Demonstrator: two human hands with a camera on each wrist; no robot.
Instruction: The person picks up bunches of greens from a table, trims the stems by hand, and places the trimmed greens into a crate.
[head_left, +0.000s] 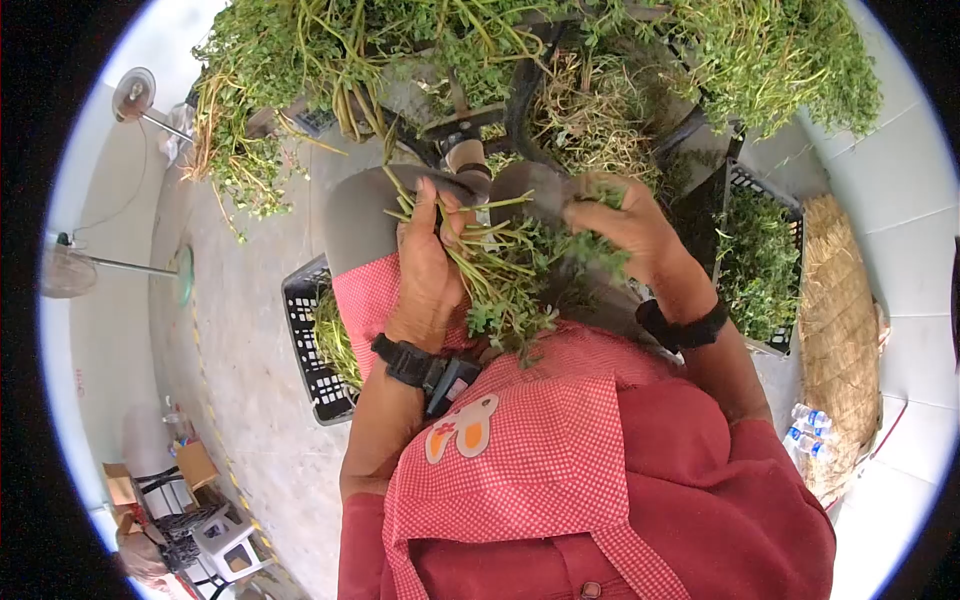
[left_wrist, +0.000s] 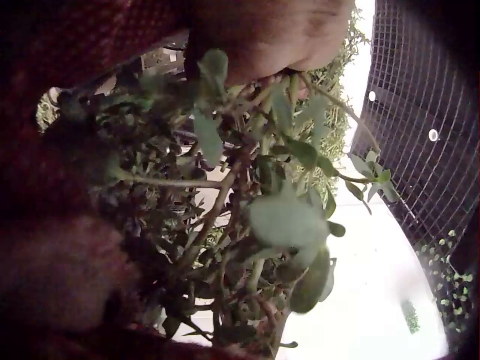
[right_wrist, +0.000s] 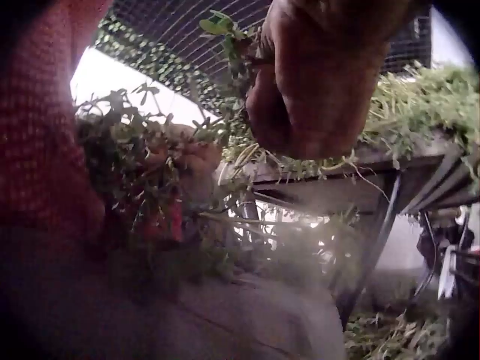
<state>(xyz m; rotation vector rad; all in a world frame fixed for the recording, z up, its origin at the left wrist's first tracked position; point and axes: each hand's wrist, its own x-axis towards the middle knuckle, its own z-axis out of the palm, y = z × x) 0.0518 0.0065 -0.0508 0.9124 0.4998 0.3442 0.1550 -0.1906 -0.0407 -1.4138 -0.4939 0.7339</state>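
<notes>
Two hands worked one herb bunch (head_left: pixel 510 285) over the lap. L hand (head_left: pixel 428 262), left of bunch, had fingers curled round its stems. R hand (head_left: pixel 628 225), right of bunch, pinched leafy sprigs w/ curled fingers. Black crate (head_left: pixel 305 340) sat further left, below bunch.

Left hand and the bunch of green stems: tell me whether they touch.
Touching. The head view shows the left hand with its fingers curled round the bunch of green stems, the stems running out between thumb and fingers.
</notes>
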